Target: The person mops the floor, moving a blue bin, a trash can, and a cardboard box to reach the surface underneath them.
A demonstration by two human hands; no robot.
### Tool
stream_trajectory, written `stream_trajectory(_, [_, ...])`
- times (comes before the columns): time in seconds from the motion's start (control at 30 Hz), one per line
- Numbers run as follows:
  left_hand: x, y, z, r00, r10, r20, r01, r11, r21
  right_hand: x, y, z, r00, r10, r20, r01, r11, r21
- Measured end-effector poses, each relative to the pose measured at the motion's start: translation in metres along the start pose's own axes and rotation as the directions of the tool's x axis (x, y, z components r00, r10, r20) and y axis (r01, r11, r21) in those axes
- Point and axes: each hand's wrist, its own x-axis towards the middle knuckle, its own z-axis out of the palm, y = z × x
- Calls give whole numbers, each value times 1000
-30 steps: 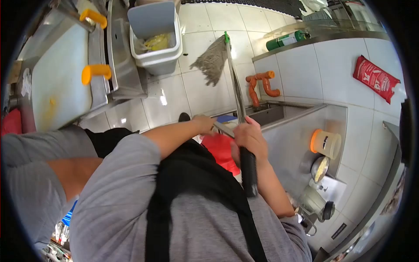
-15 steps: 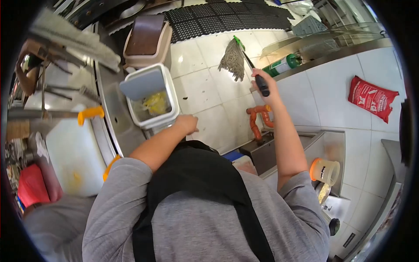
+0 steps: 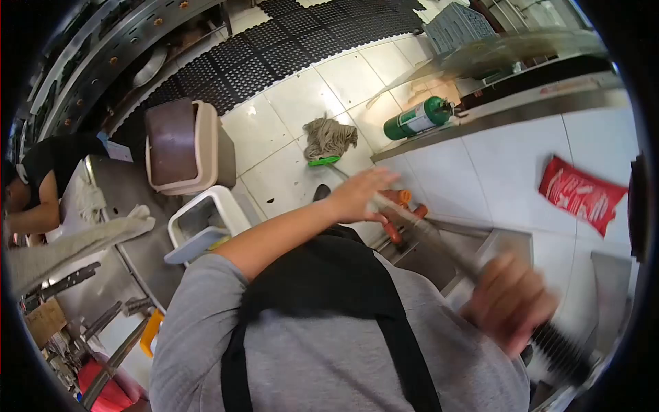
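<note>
A mop slants across the view, its grey string head (image 3: 331, 139) and green clamp (image 3: 323, 161) on the tiled floor. Toward the lower right, my right hand (image 3: 511, 302) is wrapped round the upper part of the mop handle (image 3: 436, 240), blurred by motion. The black ribbed grip (image 3: 559, 351) sticks out beyond that hand. My left hand (image 3: 358, 197) lies at the lower handle, fingers stretched out and thumb apart; the handle passes beneath it, and I cannot see a closed grip.
Left are a white bin (image 3: 230, 209) and a beige bin with brown lid (image 3: 206, 147). A green cylinder (image 3: 420, 118) lies by the tiled wall, near orange pipes (image 3: 401, 199). A red packet (image 3: 583, 194) is on the right. Another person (image 3: 51, 178) stands far left.
My right hand has drawn the handle back toward the lower right. My left hand has moved from beside the bin to the handle. The mop head now lies nearer, clamp toward me.
</note>
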Motion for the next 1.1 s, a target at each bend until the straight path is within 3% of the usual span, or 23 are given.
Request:
stream_trajectory(0.03, [25,-2,8,978,-27,208,52,992,-113,25,10,-9,969,-19,247,-4,995,95])
stream_trajectory(0.07, [45,-9,13,907,-19,420,119,970,-213,41,19,-27,971,-18,238,-4,996,93])
stream_trajectory(0.17, [90,-35,33,839,-81,538,173,977,-122,69,30,-84,951,-39,306,-4,990,140])
stream_trajectory(0.2, [106,-40,41,908,-4,419,93,977,-192,74,30,-103,964,-19,264,-27,985,169])
stream_trajectory(0.23, [124,-47,47,901,16,434,76,978,-194,77,31,-123,976,-3,218,-41,980,196])
stream_trajectory(0.4, [194,-79,75,800,113,590,-20,987,-161,78,36,-184,992,-15,125,9,999,50])
stream_trajectory(0.53, [242,-116,87,694,244,677,-153,969,-193,62,51,-201,982,-101,-162,76,985,-154])
stream_trajectory(0.57, [252,-126,88,664,236,710,-132,971,-200,56,60,-198,954,-157,-255,101,971,-219])
stream_trajectory(0.63, [268,-149,92,593,274,757,-139,961,-239,53,67,-193,899,-165,-406,5,931,-366])
stream_trajectory(0.67, [276,-160,94,558,316,767,-157,948,-276,49,80,-183,811,-255,-527,1,901,-434])
stream_trajectory(0.73, [300,-172,90,317,316,894,-122,949,-292,39,107,-163,622,-393,-678,-62,838,-542])
stream_trajectory(0.77, [308,-184,89,208,385,899,-156,921,-358,35,118,-149,542,-428,-723,-113,815,-568])
stream_trajectory(0.83, [314,-224,94,67,447,892,-221,878,-424,27,134,-124,389,-473,-791,-223,785,-579])
stream_trajectory(0.9, [319,-299,94,-38,376,926,-368,856,-363,24,146,-90,148,-409,-901,-337,835,-434])
stream_trajectory(0.93, [318,-320,97,-103,406,908,-373,830,-414,23,145,-71,58,-407,-911,-430,814,-391])
stream_trajectory(0.97, [319,-337,101,-198,348,916,-451,798,-401,29,143,-55,-31,-405,-914,-514,791,-333])
stream_trajectory(1.03, [316,-351,112,-328,296,897,-516,740,-432,62,130,-22,-114,-603,-789,-520,713,-470])
stream_trajectory(1.1, [304,-355,119,-657,398,640,-401,535,-744,92,100,20,-190,-756,-626,-556,609,-566])
